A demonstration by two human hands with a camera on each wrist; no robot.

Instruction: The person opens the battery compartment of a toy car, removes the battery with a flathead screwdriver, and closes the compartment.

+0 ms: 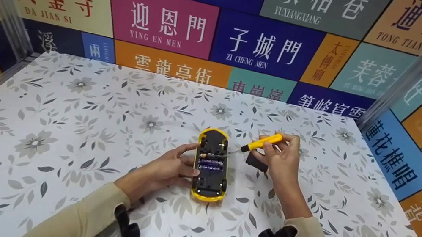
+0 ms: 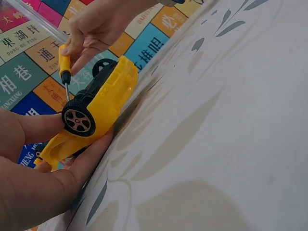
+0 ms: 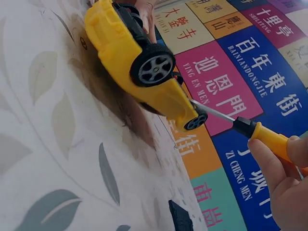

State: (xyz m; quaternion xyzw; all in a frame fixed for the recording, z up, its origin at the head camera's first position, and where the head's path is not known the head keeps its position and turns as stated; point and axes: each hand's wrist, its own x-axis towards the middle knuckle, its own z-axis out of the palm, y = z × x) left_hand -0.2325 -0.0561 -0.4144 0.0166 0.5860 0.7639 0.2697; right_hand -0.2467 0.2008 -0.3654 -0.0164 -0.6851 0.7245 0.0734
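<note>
one yellow toy car (image 1: 209, 184) lies upside down near the middle of the leaf-printed table (image 1: 75, 134), its black underside up and rimmed by the glossy yellow body. its wheels have black tyres and spoked hubs. the battery bay in its belly is uncovered and shows purple-wrapped batteries (image 1: 211, 165). the left hand (image 1: 166, 167) grips the car from its left side. the right hand (image 1: 283, 158) pinches a yellow-handled screwdriver (image 1: 269, 142), the metal shaft reaching to the bay; whether the tip touches a battery, i cannot tell. a small black piece (image 1: 257, 162) lies just right of the car, partly hidden behind the right hand. the car sits well apart from the table's side edges, with printed surface stretching wide to both sides; the far edge meets a lettered wall (image 1: 163, 20).
</note>
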